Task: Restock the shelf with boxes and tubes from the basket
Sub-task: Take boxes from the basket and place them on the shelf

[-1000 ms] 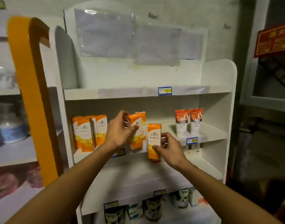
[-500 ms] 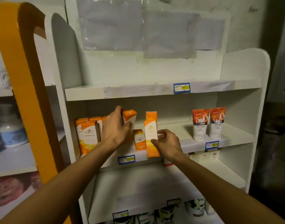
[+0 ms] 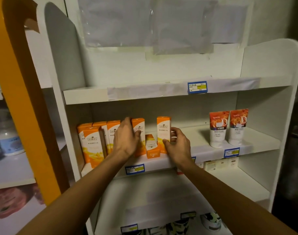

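On the middle shelf (image 3: 204,148) of a white display unit stand several tall orange boxes (image 3: 92,145) at the left. My left hand (image 3: 126,139) grips one upright orange box (image 3: 139,128) beside them. My right hand (image 3: 177,146) holds another upright orange box (image 3: 163,129) standing on the shelf a little to the right. Between the two lies a small orange box (image 3: 152,147), flat and end-on to me. Two orange-and-white tubes (image 3: 228,128) stand cap-down at the shelf's right. The basket is out of view.
The top shelf (image 3: 144,94) carries only a blue price tag (image 3: 197,87). Small pale boxes (image 3: 219,164) sit on the shelf below, and dark-patterned packs (image 3: 210,220) on the lowest one. An orange frame (image 3: 23,106) and a neighbouring shelf with a jar (image 3: 8,141) stand at the left.
Both hands have carried their boxes up and back onto the middle shelf. The left box now stands close to the row. The camera has moved nearer the shelf.
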Motion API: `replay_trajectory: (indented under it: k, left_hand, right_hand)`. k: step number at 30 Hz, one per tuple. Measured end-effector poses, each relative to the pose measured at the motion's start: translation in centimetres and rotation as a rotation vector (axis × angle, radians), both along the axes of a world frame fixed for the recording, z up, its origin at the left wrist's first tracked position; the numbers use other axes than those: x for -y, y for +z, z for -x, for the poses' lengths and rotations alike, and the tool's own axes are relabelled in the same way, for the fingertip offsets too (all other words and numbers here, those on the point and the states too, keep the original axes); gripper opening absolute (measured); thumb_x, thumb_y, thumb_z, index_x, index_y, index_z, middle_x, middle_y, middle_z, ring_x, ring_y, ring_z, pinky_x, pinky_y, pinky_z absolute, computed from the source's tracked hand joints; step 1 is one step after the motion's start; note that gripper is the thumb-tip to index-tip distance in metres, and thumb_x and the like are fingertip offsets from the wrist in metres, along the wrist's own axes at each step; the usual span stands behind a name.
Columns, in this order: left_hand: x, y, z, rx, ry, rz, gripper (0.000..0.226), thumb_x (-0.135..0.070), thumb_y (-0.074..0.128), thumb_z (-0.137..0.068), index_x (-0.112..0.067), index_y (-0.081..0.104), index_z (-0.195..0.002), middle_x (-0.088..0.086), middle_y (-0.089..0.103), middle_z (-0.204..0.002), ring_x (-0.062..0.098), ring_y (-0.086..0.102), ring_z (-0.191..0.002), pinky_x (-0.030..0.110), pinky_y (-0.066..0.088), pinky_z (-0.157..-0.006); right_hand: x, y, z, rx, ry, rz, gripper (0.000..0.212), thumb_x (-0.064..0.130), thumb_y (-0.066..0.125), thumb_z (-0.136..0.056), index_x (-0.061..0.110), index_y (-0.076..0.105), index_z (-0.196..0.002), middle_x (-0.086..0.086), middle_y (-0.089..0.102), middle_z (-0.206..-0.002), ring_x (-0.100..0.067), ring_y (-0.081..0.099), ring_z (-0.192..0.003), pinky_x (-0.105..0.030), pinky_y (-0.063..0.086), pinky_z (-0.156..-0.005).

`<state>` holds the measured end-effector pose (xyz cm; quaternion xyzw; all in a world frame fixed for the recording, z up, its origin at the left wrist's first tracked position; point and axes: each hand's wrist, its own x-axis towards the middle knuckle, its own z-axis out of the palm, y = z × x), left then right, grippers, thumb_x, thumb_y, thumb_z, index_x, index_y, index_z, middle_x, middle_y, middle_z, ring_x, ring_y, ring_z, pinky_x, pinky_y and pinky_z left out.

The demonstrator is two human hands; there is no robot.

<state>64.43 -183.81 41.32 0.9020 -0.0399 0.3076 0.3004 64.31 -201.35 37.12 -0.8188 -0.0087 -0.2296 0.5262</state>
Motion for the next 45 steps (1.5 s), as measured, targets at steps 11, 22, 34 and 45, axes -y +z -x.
replay_trajectory:
  k: [11, 22, 34, 45]
  left_hand:
    - [1.6, -0.9, 0.9, 0.019, -0.02, -0.141, 0.096, -0.018, 0.061, -0.098, -0.013, -0.012, -0.16, 0.008, -0.003, -0.169, 0.03, 0.017, -0.154, 0.039, 0.038, -0.115]
    - [3.8, -0.8, 4.2, 0.083, 0.016, -0.476, 0.084, -0.043, 0.045, -0.102, -0.009, -0.006, -0.16, 0.012, -0.019, -0.167, 0.025, -0.014, -0.155, 0.036, -0.005, -0.125]
    - [12.8, -5.2, 10.1, -0.093, -0.133, -0.7, 0.078, -0.058, 0.027, -0.102, -0.013, 0.005, -0.162, 0.01, -0.001, -0.17, 0.028, 0.0, -0.157, 0.044, 0.0, -0.127]
    - [21.1, -16.8, 14.0, -0.279, -0.42, -0.811, 0.08, -0.056, 0.046, -0.099, -0.01, 0.019, -0.158, 0.013, 0.023, -0.165, 0.032, 0.029, -0.148, 0.044, 0.026, -0.121]
  right_hand:
    - [0.8, 0.2, 1.0, -0.068, 0.042, 0.048, 0.068, 0.016, 0.07, -0.09, 0.019, 0.035, -0.148, -0.004, 0.048, -0.146, -0.024, 0.049, -0.132, -0.046, 0.049, -0.104]
    - [4.1, 0.4, 4.7, -0.072, 0.041, 0.187, 0.078, 0.028, 0.068, -0.091, 0.021, 0.023, -0.154, -0.002, 0.035, -0.157, -0.023, 0.039, -0.141, -0.042, 0.041, -0.112]
    - [14.0, -2.9, 13.4, -0.116, -0.021, 1.051, 0.075, 0.057, 0.025, -0.102, 0.012, 0.003, -0.158, -0.005, -0.001, -0.167, -0.02, -0.007, -0.153, -0.042, 0.001, -0.125]
    - [24.7, -12.6, 20.1, -0.459, -0.064, 1.014, 0.075, 0.055, 0.03, -0.101, 0.011, 0.011, -0.157, -0.008, 0.012, -0.165, -0.024, 0.003, -0.153, -0.044, 0.011, -0.123]
